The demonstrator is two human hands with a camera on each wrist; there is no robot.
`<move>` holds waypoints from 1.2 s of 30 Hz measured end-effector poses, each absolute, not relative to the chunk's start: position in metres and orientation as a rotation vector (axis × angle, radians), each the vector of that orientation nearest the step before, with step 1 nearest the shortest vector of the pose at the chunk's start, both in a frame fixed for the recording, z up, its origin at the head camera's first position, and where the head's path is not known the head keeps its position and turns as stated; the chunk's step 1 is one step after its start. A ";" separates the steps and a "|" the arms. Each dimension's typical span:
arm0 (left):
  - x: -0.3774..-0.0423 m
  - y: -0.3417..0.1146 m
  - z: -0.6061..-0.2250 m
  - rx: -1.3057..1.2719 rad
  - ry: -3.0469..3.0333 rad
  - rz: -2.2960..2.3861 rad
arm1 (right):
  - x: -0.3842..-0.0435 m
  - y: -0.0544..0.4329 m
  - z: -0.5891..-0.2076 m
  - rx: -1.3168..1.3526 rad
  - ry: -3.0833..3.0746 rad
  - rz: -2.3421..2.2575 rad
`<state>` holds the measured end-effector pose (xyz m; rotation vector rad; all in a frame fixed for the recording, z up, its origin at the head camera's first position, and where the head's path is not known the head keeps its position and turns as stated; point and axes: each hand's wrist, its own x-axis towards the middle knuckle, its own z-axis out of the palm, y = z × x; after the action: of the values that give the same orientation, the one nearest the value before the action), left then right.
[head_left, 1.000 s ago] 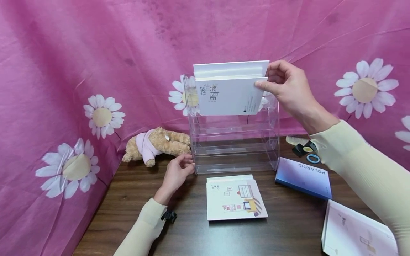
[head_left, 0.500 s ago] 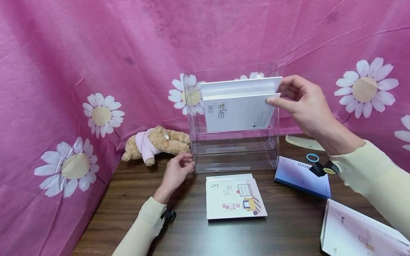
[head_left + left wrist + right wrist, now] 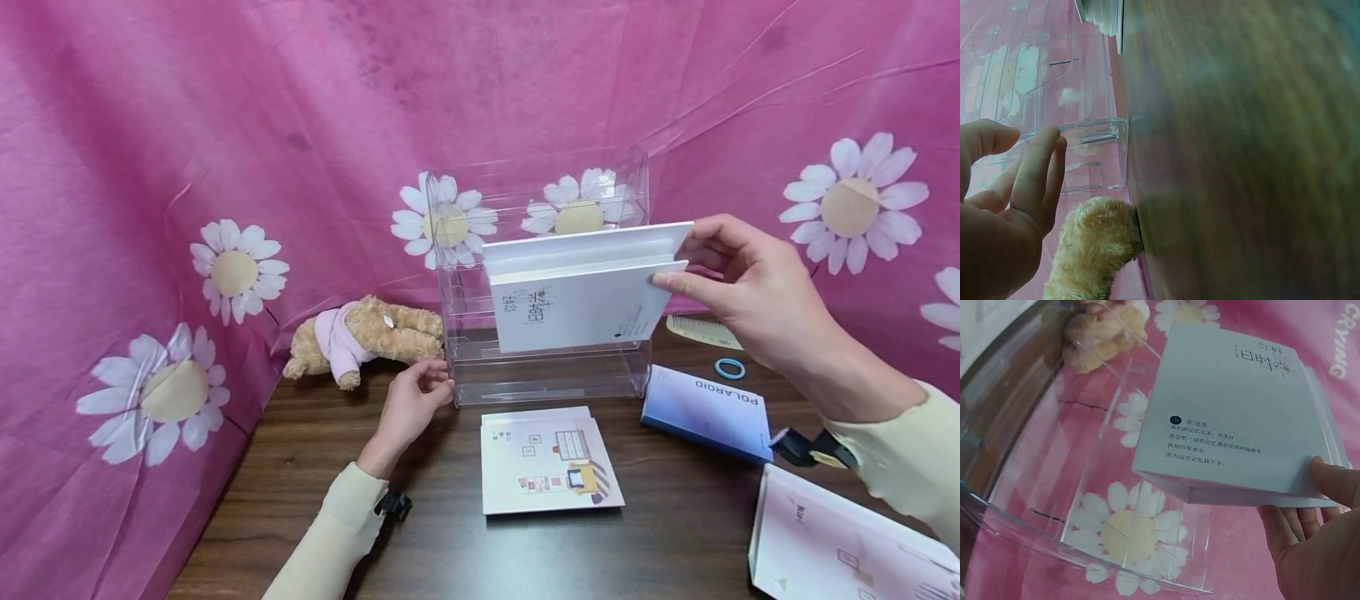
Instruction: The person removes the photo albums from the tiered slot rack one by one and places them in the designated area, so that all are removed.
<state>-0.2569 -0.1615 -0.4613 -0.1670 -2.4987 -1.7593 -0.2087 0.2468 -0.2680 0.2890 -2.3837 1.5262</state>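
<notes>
In the head view my right hand (image 3: 780,308) grips a white photo album (image 3: 577,312) by its right edge, thumb on the front cover and fingers behind. The album is held in the air, tilted, before the middle tiers of a clear acrylic rack (image 3: 525,393). Small dark writing marks its cover (image 3: 1216,412) in the right wrist view. Low at the rack's left side is my left hand (image 3: 408,408), its fingertips at the side panel. The left wrist view shows its fingers (image 3: 1034,178) fairly straight beside the clear edge; firm contact is unclear.
A cream illustrated album (image 3: 551,462) lies before the rack. To the right are a blue-purple POLAROID box (image 3: 708,412), another white album (image 3: 847,533), a comb (image 3: 701,332) and a blue ring (image 3: 729,368). A plush bear (image 3: 367,337) lies left, against a pink floral cloth (image 3: 337,108).
My right hand has brought the white photo album down and to the right, from the rack's top to in front of its middle tiers. My left hand has stayed at the rack's side.
</notes>
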 end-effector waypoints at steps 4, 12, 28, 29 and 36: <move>-0.257 -0.161 -0.461 -0.161 -2.498 -1.772 | -0.196 0.255 -0.276 0.274 -2.423 1.453; -0.257 -0.160 -0.463 -0.154 -2.489 -1.803 | -0.169 0.269 -0.294 0.264 -2.426 1.385; -0.257 -0.162 -0.460 -0.146 -2.516 -1.769 | -0.106 0.293 -0.343 0.172 -2.493 1.327; -0.257 -0.162 -0.459 -0.147 -2.517 -1.766 | -0.103 0.294 -0.346 0.172 -2.499 1.337; -0.257 -0.161 -0.461 -0.152 -2.507 -1.781 | -0.086 0.294 -0.366 0.142 -2.572 1.259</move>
<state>-0.2571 -0.1612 -0.4607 -0.1517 -2.5069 -1.7806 -0.0859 0.2940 -0.3662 0.1422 -2.5724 1.2590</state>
